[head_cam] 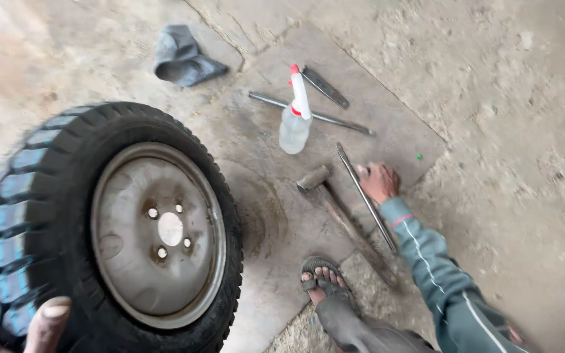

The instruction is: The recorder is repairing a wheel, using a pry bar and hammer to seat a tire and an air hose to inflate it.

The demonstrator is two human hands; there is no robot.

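tyre [47, 196] blurred, cut off left; left hand [44, 323] mostly out of frame

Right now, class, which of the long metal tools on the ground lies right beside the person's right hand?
The thin bar beside the hammer: the right hand rests at its upper end. The other rod and flat iron lie beyond the spray bottle.

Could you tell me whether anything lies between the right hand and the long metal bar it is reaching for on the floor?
Nothing visible does. The right hand is already at the upper part of the metal bar, fingers on or just beside it. The hammer lies on the bar's far side, and the spray bottle stands farther off.
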